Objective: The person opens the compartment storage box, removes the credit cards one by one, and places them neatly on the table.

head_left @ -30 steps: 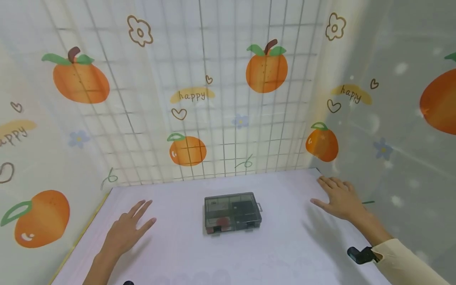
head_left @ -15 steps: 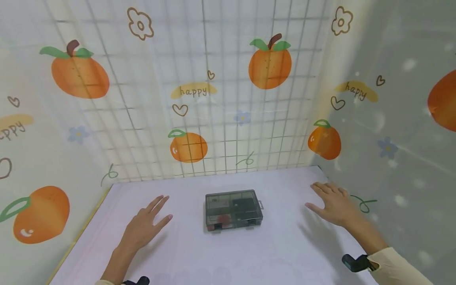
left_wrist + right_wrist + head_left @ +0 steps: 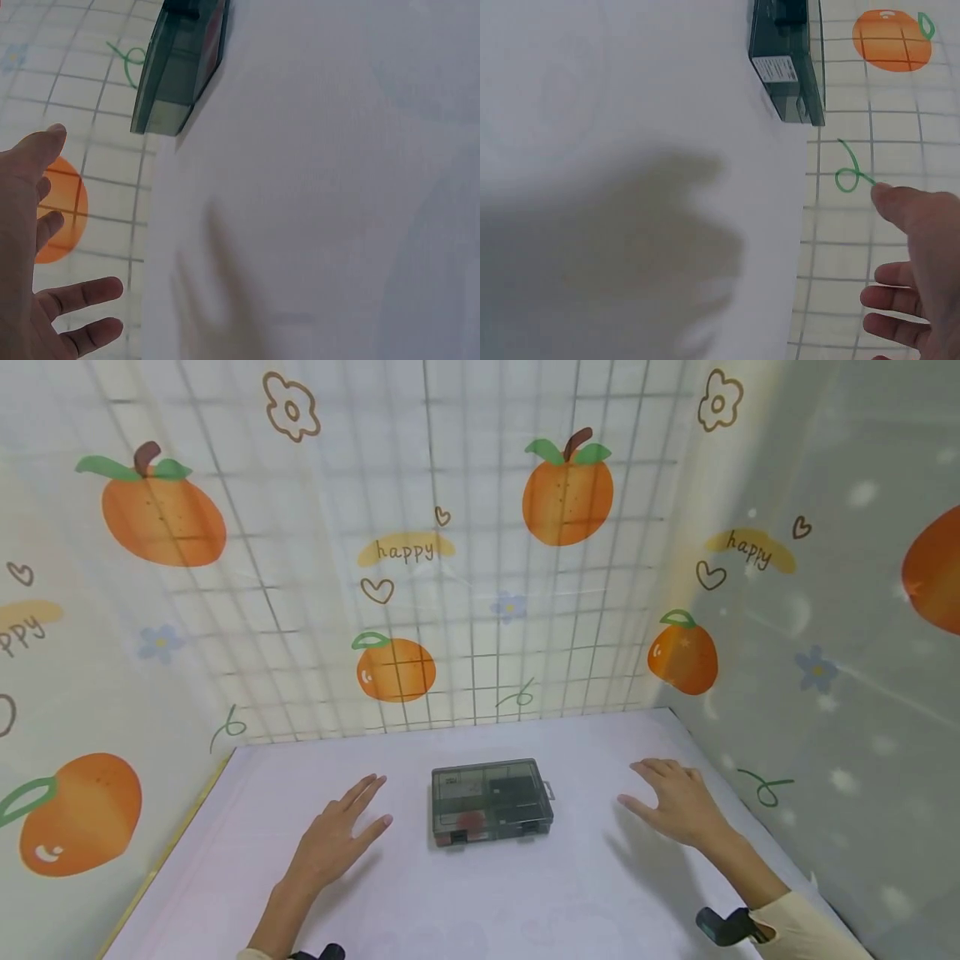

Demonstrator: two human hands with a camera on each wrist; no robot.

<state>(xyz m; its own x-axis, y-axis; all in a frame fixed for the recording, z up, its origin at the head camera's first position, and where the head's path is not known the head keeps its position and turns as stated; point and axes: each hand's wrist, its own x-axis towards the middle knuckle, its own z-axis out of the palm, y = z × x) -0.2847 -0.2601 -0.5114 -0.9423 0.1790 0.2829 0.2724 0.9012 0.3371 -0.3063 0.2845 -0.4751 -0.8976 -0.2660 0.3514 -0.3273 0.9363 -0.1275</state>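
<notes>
A closed, see-through dark plastic storage box (image 3: 491,802) lies flat on the white table, with a reddish item and dark items showing through its lid. Two latches face the person, and a small loop sticks out on its right side. To the left of the box, my left hand (image 3: 337,843) hovers over the table, fingers spread and relaxed, holding nothing. My right hand (image 3: 675,802) is apart from the box on the other side, thumb out and fingers loosely extended. Both wrist views show the box (image 3: 180,67) near the top, a white label (image 3: 775,69) on one end.
White cloth covers the table (image 3: 487,902). Around it hang pale curtains (image 3: 465,527) printed with oranges and a grid, close behind the table and along both sides. A black wrist camera (image 3: 723,927) sits at the right sleeve.
Both hands have moved inward toward the box, the left one to the right and the right one to the left. The box has stayed in place; the head view has shifted slightly.
</notes>
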